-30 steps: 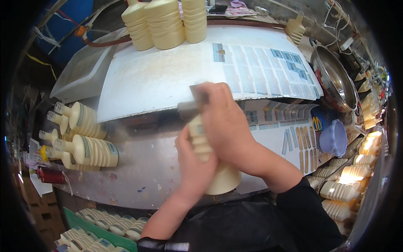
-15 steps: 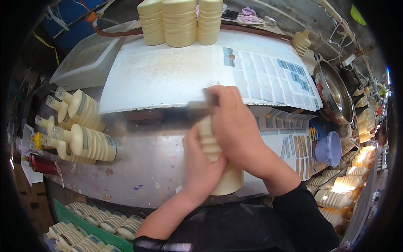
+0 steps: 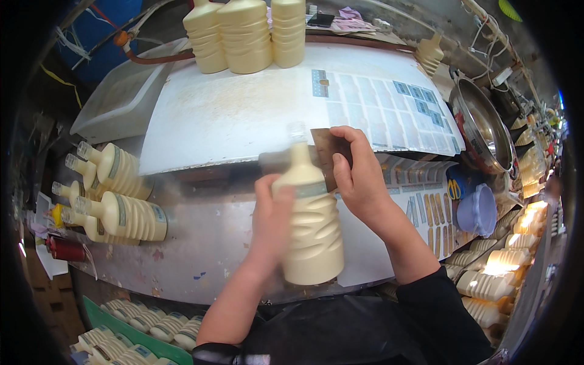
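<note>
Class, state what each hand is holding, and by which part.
Left hand grips the cream bottle by its ribbed body; right hand holds a flat brown scraper-like piece by its edge.

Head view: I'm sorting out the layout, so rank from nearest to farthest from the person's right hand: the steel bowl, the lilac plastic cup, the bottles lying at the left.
From the right hand:
1. Lilac plastic cup, just to its right near the bench edge.
2. Steel bowl, farther right and up.
3. Bottles lying on their sides, far across on the left.
</note>
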Available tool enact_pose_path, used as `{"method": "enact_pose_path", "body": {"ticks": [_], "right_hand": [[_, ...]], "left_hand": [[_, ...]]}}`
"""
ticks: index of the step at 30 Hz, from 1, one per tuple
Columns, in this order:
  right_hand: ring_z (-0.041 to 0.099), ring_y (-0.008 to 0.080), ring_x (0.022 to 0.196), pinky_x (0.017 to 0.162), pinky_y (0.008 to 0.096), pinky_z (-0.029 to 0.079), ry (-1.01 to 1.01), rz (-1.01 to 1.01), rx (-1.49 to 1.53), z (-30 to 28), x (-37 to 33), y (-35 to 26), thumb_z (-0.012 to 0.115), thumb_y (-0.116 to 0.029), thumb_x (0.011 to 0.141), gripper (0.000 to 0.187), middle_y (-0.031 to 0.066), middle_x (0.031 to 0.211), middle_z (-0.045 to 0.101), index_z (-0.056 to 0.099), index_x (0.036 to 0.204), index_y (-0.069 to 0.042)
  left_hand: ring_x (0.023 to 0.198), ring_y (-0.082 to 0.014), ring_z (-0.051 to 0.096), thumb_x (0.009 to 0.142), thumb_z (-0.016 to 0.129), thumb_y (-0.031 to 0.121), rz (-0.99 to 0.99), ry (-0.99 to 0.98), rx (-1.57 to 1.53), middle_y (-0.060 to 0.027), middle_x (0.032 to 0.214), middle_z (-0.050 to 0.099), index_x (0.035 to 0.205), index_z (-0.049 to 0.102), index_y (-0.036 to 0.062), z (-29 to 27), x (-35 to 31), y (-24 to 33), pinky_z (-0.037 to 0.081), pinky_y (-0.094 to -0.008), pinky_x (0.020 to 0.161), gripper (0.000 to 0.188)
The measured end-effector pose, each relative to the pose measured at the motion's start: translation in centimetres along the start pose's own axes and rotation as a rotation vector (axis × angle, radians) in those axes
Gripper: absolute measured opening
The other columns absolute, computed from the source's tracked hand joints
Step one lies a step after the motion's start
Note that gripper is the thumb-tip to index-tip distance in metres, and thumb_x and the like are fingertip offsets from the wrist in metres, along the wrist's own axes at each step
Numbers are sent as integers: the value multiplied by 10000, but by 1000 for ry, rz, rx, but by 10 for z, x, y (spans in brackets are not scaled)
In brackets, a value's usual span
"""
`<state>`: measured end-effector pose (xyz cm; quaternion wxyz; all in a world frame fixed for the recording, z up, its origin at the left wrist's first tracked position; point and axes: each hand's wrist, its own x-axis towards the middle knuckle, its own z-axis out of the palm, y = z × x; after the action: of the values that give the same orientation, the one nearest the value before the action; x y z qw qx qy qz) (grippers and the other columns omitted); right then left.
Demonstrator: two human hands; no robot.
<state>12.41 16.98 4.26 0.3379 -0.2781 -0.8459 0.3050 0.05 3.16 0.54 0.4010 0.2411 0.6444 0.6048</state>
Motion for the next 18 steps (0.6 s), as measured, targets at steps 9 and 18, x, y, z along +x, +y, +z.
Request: {"method": "enact_pose_path", "body": {"ticks": [9,18], "right_hand": [[561,267,1181,1047,358,442,149,-31,107,-4,-10,25,526,-25,986,400,168,1298,556,469,1379,15],[559,283,1182,1060,363,429,186,50,112,12,-20,25,512,-37,990,395,190,1307,554,469,1377,31]], "left_hand": [[1140,-229,551,1039,531,298,86,68,-43,-153,1277,556,1435,439,45,-5,-5,-7,456,-380,1010,479],[1340,-466,439,847,732,251,387,3,710,-302,1491,336,1599,271,36,3,-51,0,391,-517,1120,907]]}}
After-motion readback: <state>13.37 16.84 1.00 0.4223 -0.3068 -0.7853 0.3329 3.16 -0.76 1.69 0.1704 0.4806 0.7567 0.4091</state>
